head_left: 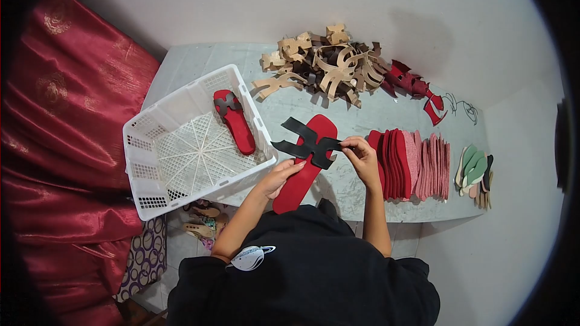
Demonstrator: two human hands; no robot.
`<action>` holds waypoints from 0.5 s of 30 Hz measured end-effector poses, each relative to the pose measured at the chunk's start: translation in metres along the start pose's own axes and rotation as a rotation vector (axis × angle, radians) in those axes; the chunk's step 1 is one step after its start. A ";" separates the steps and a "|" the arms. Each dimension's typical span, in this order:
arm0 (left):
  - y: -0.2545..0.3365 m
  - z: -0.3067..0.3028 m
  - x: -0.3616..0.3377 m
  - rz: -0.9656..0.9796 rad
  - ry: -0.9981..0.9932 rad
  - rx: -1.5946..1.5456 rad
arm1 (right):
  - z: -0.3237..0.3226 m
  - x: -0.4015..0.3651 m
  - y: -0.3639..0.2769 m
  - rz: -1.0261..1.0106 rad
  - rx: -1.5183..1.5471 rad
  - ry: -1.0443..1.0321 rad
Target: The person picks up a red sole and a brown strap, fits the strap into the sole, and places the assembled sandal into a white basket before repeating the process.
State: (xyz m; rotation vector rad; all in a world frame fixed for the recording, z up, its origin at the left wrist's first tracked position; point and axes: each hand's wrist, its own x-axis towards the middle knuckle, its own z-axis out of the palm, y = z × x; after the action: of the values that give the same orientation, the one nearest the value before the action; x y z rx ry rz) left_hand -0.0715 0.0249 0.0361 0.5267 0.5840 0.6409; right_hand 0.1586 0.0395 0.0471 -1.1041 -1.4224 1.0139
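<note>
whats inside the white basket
One red sandal sole lies in the white basket against its right wall, with a black strap crossing its far end. Around it only the mesh floor shows. Whatever is under the sole is covered.

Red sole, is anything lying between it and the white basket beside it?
Nothing visible lies between them. The red sole sits right beside the near corner of the white basket, with the left hand gripping that edge.

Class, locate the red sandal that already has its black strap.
Head view: the strapped red sandal lies inside the white basket, along its right wall, left of the red sole.
</note>
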 end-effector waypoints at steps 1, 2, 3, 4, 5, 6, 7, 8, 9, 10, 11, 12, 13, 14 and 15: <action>0.001 0.001 -0.001 0.000 0.001 -0.002 | 0.000 0.000 0.001 0.007 -0.007 -0.007; 0.001 0.001 -0.001 -0.002 -0.006 0.001 | -0.001 0.000 0.001 0.014 -0.014 -0.015; 0.001 0.001 -0.002 -0.004 -0.012 0.005 | -0.001 0.000 0.001 0.016 -0.014 -0.016; 0.000 0.000 -0.001 -0.004 -0.011 0.003 | -0.001 0.000 0.000 0.014 -0.027 -0.019; -0.002 -0.003 0.001 -0.002 0.038 -0.029 | -0.001 0.000 -0.001 0.013 -0.039 -0.021; -0.002 -0.003 0.002 0.000 0.086 -0.062 | -0.001 -0.001 0.001 0.015 -0.039 -0.022; -0.003 -0.003 0.002 -0.001 0.087 -0.063 | -0.001 -0.001 0.004 -0.002 -0.020 -0.019; -0.002 -0.002 0.003 0.007 0.094 -0.015 | -0.001 -0.002 0.006 -0.020 -0.002 -0.015; -0.002 0.000 0.003 0.016 0.101 0.033 | -0.001 -0.002 0.005 -0.019 -0.001 -0.014; -0.002 0.002 0.003 0.014 0.101 0.034 | -0.001 -0.003 0.002 -0.017 -0.025 -0.012; -0.002 0.004 0.003 0.026 0.159 0.093 | -0.001 -0.003 -0.001 -0.016 -0.048 -0.008; -0.002 0.006 0.004 0.038 0.215 0.153 | -0.001 -0.003 -0.004 -0.017 -0.049 -0.006; -0.003 0.006 0.004 0.037 0.213 0.154 | -0.001 -0.002 -0.007 -0.018 -0.050 0.000; -0.004 0.006 0.004 0.048 0.215 0.159 | -0.001 -0.002 -0.008 -0.019 -0.052 0.004; -0.004 0.007 0.004 0.061 0.216 0.166 | -0.002 -0.002 -0.008 -0.020 -0.051 0.006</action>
State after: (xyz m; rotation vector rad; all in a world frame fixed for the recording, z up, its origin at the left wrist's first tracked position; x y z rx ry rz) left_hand -0.0632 0.0227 0.0369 0.6370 0.8327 0.7164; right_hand 0.1604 0.0358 0.0545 -1.1271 -1.4590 0.9641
